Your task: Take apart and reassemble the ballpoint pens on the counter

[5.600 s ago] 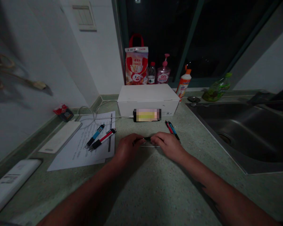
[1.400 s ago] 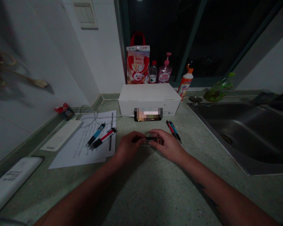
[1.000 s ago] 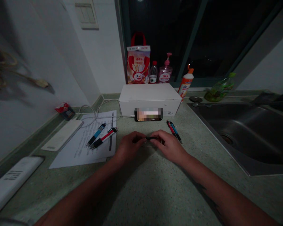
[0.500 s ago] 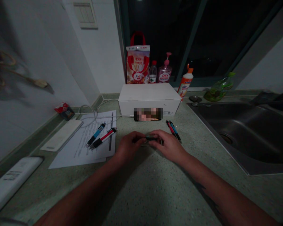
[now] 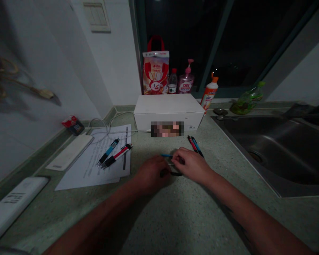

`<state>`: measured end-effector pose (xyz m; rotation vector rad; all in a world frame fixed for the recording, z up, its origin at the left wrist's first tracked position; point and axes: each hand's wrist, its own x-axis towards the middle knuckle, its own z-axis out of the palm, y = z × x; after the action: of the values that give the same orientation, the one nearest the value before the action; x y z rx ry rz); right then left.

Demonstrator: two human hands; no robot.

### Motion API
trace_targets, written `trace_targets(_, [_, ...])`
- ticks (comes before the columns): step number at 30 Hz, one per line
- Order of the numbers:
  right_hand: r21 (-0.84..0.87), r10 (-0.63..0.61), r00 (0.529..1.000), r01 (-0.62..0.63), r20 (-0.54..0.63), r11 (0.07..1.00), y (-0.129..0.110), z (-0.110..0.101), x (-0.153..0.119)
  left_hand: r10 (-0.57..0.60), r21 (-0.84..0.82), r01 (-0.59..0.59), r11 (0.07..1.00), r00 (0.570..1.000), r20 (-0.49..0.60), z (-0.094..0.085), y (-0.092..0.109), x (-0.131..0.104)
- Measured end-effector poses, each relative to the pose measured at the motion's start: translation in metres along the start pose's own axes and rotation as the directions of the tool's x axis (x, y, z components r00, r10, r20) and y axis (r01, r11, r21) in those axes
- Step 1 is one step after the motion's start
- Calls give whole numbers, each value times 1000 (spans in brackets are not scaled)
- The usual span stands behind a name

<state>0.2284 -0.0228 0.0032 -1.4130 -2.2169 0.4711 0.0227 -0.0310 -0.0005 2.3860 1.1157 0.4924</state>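
My right hand (image 5: 191,163) is closed in a pinch at one end of a blue pen barrel (image 5: 166,155), which lies crosswise and points left. Lower down, my left hand (image 5: 152,173) is closed around a black pen part (image 5: 176,174), whose end sticks out to the right of the fingers. Between the two hands a thin pale piece shows on the counter, too small to name. To the right of my right hand lie a red-and-black pen (image 5: 192,143) and a blue-and-black pen (image 5: 197,146), side by side.
Two more pens, one blue (image 5: 108,152) and one red (image 5: 118,156), lie on printed paper (image 5: 95,177) at left. A white box (image 5: 167,104) stands behind a phone (image 5: 167,129) with a cable. At right is a steel sink (image 5: 287,152); a power strip (image 5: 16,205) lies at left.
The pen part held between both hands has come apart into a blue barrel and a black part. My left hand has moved down and towards me, while my right hand has stayed nearly in place.
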Motion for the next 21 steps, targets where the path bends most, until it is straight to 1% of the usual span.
trace_targets(2, [-41,-9,1000,10,29,999,1,1,-1,23,19,-24,1000,999,43,-1,0,0])
trace_targets(4, [-75,-5,999,9,47,997,1,2,-1,6,18,-7,1000,999,36,-3,-2,0])
trace_targets(5, [-87,-2,999,6,52,996,1,2,-1,-21,21,21,1000,1000,9,-3,-3,1])
trace_targets(7, [-105,4,998,3,63,995,1,1,-1,-107,49,111,993,991,-82,-5,-7,2])
trace_targets(9, [-132,11,997,0,80,991,1,1,-2,-193,95,210,973,966,-170,-5,-12,4])
trace_targets(11, [-163,24,995,-8,96,987,1,1,-2,-244,141,276,951,947,-208,-5,-16,6])
trace_targets(15, [-195,47,992,-23,119,981,1,3,-2,-282,183,311,933,945,-167,-3,-20,10])
trace_targets(18, [-197,54,990,-27,134,980,0,3,-1,-277,198,300,933,951,-136,-4,-19,12])
trace_targets(21, [-192,59,987,-29,149,981,0,2,-1,-274,228,288,930,957,-89,-8,-20,12])
